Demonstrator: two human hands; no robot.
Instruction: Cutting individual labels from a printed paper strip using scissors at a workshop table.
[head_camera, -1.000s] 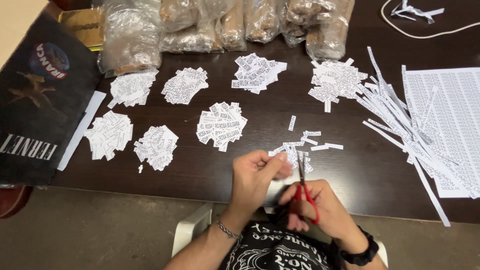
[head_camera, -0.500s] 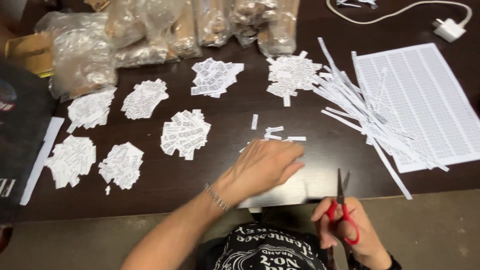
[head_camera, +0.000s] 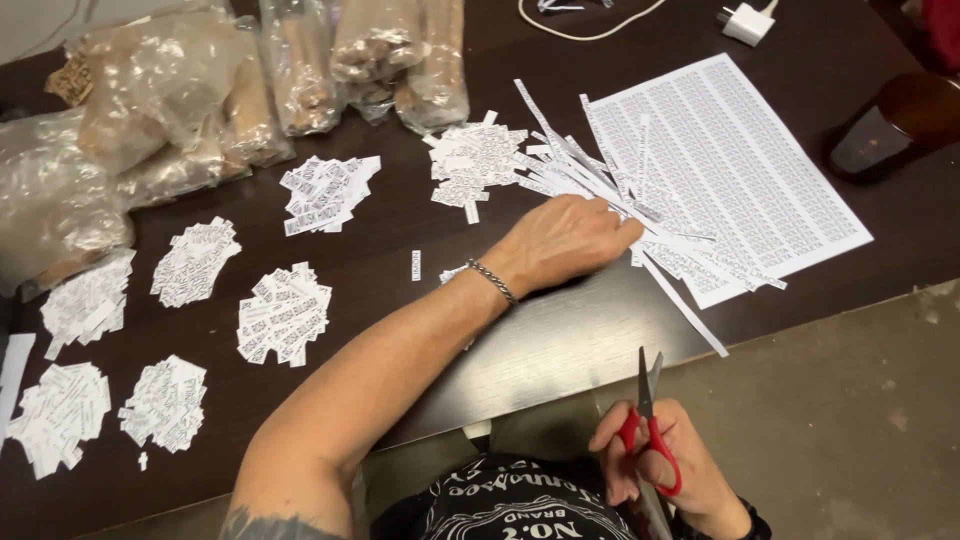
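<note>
Strips next, piles waiting

Left hand (head_camera: 565, 240) lay flat, fingers pressing the long paper strips (head_camera: 610, 200) near the tabletop's far right. Right hand (head_camera: 660, 465) hovered off the near edge, curled around red scissors (head_camera: 650, 425). Seven piles of cut slips (head_camera: 285, 312) sat leftward; printed sheet (head_camera: 740, 170) remained uncut.

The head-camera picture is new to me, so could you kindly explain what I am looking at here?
There is no machine: a person wears a camera on the head, looking down at their own bare hands. The left hand reaches across a dark table and rests on a heap of long paper strips. The right hand, off the table's near edge, holds red-handled scissors, blades up. Beside the strips lies a printed sheet; to the left lie piles of small cut slips and, behind, clear plastic bags.
</note>
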